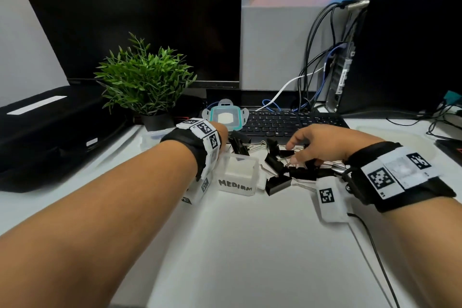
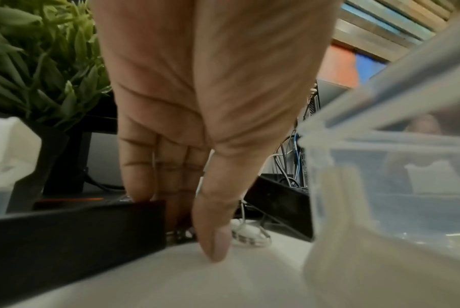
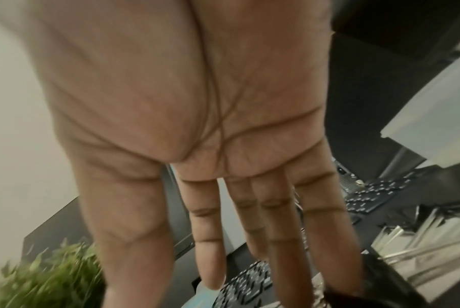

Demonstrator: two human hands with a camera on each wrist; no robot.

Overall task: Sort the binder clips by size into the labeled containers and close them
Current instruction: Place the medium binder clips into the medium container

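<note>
Here a heap of black binder clips [image 1: 282, 165] is seen on the white desk [image 1: 250, 245], just in front of the keyboard [image 1: 295, 124] and just right of the clear container marked MEDIUM [image 1: 237, 176]. That container stands open, and no clip can be made out inside it. A clear lid with a teal seal [image 1: 223, 117] lies at the keyboard's left end, beside the potted plant [image 1: 145, 80].

The left hand [image 2: 197, 104] is lowered behind the MEDIUM container, at the left edge of the heap. Its fingers are held nearly straight and pointed down, the thumb tip [image 2: 218, 246] touching the desk; a large black clip [image 2: 91, 229] sits against the fingertips — whether it is actually pinched cannot be told from the wrist view.

The right hand [image 1: 322, 145] is spread over the middle of the heap, palm down. In the right wrist view its fingers [image 3: 276, 218] are stretched out long and slightly apart, their tips down among the clips, though the picture is blurred there — nothing is seen held.
</note>
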